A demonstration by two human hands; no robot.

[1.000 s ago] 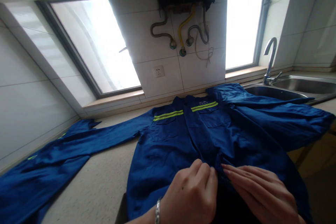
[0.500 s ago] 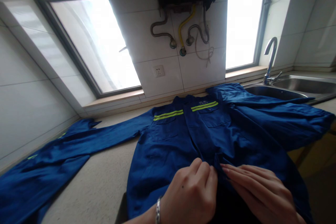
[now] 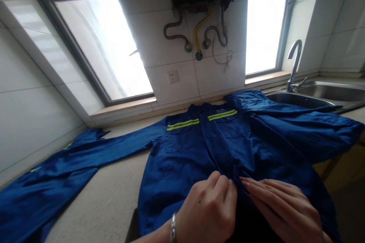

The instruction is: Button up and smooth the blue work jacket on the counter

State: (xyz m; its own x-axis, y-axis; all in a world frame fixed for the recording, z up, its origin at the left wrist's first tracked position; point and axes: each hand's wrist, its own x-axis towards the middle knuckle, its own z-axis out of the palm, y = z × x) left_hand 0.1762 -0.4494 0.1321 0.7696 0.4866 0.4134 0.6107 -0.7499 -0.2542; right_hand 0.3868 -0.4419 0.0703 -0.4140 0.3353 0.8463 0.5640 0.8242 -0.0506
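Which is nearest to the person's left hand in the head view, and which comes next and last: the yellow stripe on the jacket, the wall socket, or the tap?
From the left hand:
1. Yellow stripe, just ahead on the jacket's chest.
2. Wall socket, higher, on the tiles.
3. Tap, far right by the sink.
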